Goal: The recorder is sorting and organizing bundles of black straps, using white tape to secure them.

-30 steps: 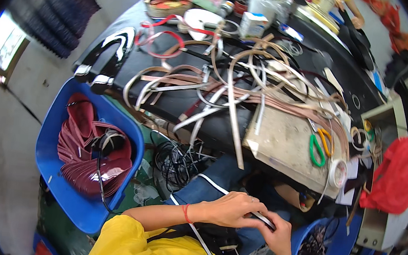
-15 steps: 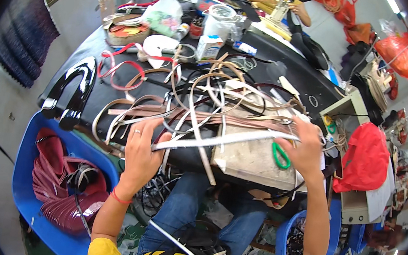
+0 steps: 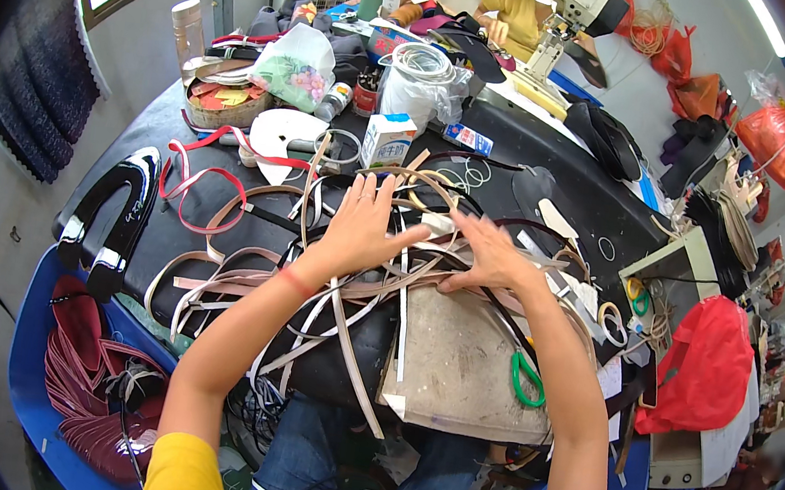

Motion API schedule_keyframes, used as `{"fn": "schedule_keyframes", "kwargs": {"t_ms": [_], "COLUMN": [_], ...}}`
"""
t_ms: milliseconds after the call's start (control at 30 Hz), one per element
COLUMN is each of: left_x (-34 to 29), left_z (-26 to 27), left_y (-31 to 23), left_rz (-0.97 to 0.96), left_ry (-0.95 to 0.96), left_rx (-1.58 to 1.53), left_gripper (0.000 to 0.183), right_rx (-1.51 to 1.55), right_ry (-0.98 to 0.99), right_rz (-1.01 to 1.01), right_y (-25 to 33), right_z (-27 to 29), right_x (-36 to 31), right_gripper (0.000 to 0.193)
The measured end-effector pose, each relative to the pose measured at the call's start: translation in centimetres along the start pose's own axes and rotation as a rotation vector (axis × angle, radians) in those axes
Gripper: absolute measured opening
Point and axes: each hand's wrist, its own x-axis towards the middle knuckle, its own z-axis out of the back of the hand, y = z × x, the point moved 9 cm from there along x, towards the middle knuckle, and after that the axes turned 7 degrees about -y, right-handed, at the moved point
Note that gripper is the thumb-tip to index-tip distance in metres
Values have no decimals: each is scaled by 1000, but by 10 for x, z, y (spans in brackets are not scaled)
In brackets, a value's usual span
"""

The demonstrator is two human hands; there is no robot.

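Note:
My left hand (image 3: 361,227) lies over the middle of a tangled heap of narrow strips (image 3: 250,280), its fingers stretched out and its thumb pointing right. Close on its right, my right hand (image 3: 492,253) is spread over the same heap, fingers toward the left. Neither hand is closed round anything, and both seem to touch the strips. The strips are beige, white, pinkish and black, in loops and long lengths. A worn pale board (image 3: 461,362) lies below my right hand, and green-handled scissors (image 3: 525,381) rest at its right side.
A blue bin (image 3: 33,341) with maroon curved pieces stands at the left. Black glossy U-shaped pieces (image 3: 118,216) lie on the table's left edge. Behind the heap are a small carton (image 3: 388,139) and coiled white cord (image 3: 423,64). A co-worker (image 3: 512,14) sits by a sewing machine (image 3: 552,47).
Both hands have moved forward and toward each other, onto the strips. The white strip stretched between them has been let go. The view has tilted slightly toward the far side.

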Motion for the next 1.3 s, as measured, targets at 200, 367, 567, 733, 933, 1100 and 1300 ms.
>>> {"fn": "schedule_keyframes", "kwargs": {"t_ms": [200, 367, 567, 733, 933, 1100, 1300], "left_x": [44, 34, 0, 8, -11, -13, -8], "left_z": [-40, -39, -34, -36, -66, -40, 18], "left_y": [40, 28, 4, 20, 0, -39, -14], "left_rz": [165, 138, 80, 156, 546, 29, -208], "left_ry": [153, 200, 249, 314, 865, 858, 535], "left_rx": [181, 185, -111, -67, -865, -709, -136], "left_gripper": [108, 95, 78, 83, 43, 42, 49], "right_rx": [-20, -168, -298, -153, -117, -88, 31], "right_ry": [-256, -400, -663, -497, -454, -371, 28], "right_rz": [140, 252, 280, 247, 147, 383, 259], "right_y": [22, 37, 46, 52, 56, 77, 86], "right_z": [8, -1, 2, 4, 6, 25, -7], "right_x": [-22, -30, -42, -38, -24, -10, 9], "right_gripper": [81, 77, 73, 74, 82, 88, 60]}}
